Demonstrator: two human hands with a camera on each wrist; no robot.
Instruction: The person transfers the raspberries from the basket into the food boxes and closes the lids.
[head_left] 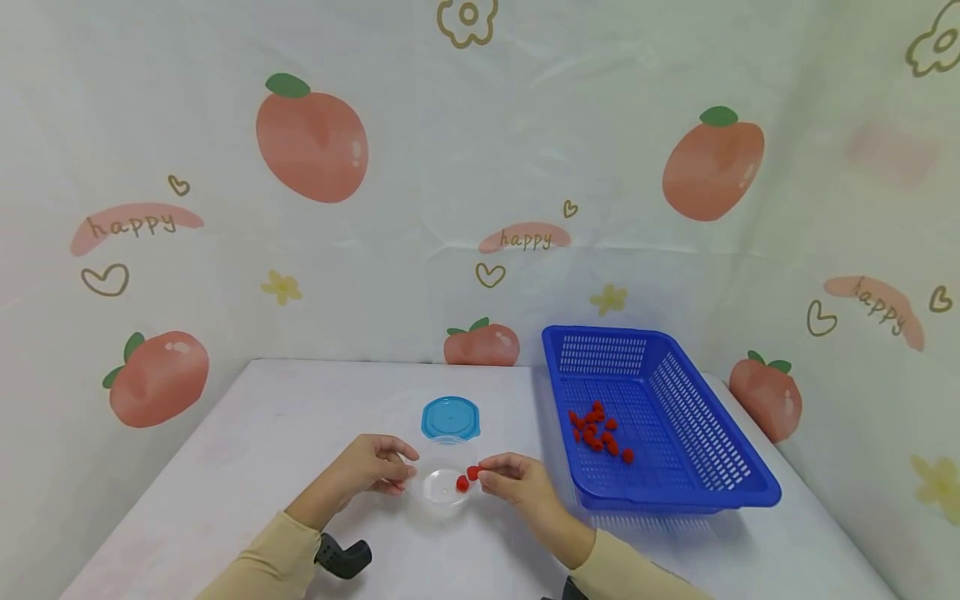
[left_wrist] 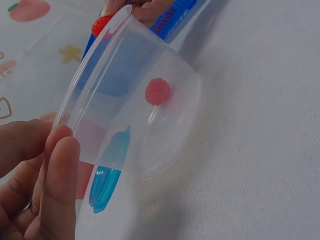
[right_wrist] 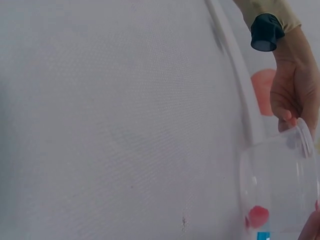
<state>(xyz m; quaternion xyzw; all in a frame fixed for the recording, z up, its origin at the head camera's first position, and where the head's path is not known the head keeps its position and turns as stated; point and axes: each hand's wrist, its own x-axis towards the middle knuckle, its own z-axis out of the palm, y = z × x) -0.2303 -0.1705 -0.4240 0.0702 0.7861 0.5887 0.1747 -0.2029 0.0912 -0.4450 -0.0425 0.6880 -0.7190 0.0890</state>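
A clear plastic tub (head_left: 435, 496) stands on the white table, with one raspberry (left_wrist: 158, 92) inside it at the bottom. My left hand (head_left: 369, 467) pinches the tub's rim on its left side between thumb and fingers. At the opposite rim my right hand (head_left: 519, 485) holds another raspberry (head_left: 473, 472) at its fingertips, just over the tub's edge. Only a sliver of that hand shows in the right wrist view, at the lower right corner. Just behind the tub lies a blue lid (head_left: 451, 417).
To the right is a large blue perforated basket (head_left: 675, 492), with several raspberries (head_left: 592, 427) piled on its left side. A printed cloth (head_left: 405, 167) hangs behind the table. Black wrist camera mounts (head_left: 345, 558) jut out at the sleeves.
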